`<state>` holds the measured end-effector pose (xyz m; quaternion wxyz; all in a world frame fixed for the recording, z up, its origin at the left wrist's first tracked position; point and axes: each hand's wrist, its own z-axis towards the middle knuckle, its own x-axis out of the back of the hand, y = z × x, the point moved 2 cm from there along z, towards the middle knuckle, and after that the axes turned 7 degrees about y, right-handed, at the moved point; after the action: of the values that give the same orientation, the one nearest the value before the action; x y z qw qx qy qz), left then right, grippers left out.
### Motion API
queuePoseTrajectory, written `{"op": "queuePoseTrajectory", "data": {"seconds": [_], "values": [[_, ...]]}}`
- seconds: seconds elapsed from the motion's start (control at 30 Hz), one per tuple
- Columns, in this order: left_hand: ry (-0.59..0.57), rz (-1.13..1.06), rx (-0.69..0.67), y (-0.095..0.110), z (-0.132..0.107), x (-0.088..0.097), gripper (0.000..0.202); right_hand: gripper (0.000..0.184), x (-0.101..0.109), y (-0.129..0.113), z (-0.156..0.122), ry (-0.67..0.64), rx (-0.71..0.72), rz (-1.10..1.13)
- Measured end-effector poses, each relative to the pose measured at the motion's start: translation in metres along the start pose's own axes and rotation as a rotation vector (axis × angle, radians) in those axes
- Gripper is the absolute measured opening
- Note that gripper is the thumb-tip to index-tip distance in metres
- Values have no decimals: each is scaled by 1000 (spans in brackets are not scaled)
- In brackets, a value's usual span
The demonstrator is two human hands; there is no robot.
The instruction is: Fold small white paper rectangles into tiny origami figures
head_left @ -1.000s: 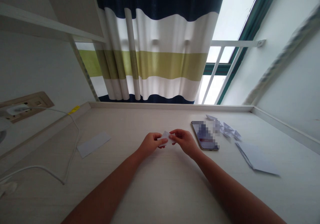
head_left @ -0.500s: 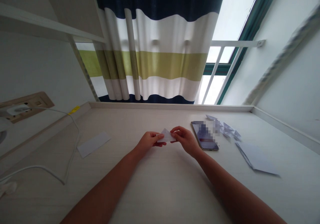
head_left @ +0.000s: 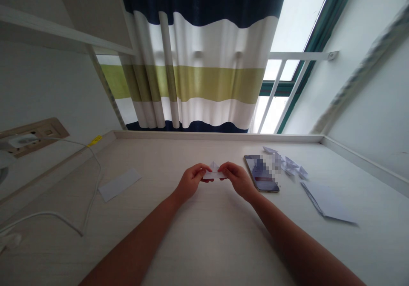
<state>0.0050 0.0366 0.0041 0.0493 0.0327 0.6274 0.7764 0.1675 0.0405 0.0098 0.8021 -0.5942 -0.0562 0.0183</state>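
Observation:
Between my two hands is a small piece of folded white paper (head_left: 214,174) with a pointed top and a straight lower band. My left hand (head_left: 192,181) pinches its left end between thumb and fingers. At the right end, my right hand (head_left: 237,179) grips it the same way, index finger bent over the upper edge. Both hands hold it a little above the pale table (head_left: 204,235). Fingers cover the paper's two ends.
Right of my hands lies a phone (head_left: 262,174), partly blurred out. Beyond it are several folded paper pieces (head_left: 290,167) and a stack of white paper (head_left: 329,201). A paper strip (head_left: 119,184) and a white cable (head_left: 97,179) lie to the left.
My left hand has shifted slightly right and up, its index finger now bent over the paper's upper edge. The lower band shows flatter and the pointed top looks smaller.

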Motion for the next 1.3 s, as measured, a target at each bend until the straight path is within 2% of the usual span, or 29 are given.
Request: {"op": "queuePoseTrajectory", "data": {"seconds": [0.2, 0.57, 0.83, 1.07, 1.3], "values": [[-28, 29, -21, 0, -2, -3, 18, 17, -1, -4, -2, 3, 46, -150], [84, 158, -11, 4, -3, -1, 23, 13, -3, -1, -3, -29, 53, -124], [119, 129, -9, 7, -3, 1, 23, 19, 1, -5, -4, 33, 82, -181], [91, 80, 16, 5, -3, 2, 33, 17, 4, -5, -2, 67, 97, -181], [87, 80, 9, 5, -1, 6, 27, 19, 4, -6, -1, 72, 49, -168]]}}
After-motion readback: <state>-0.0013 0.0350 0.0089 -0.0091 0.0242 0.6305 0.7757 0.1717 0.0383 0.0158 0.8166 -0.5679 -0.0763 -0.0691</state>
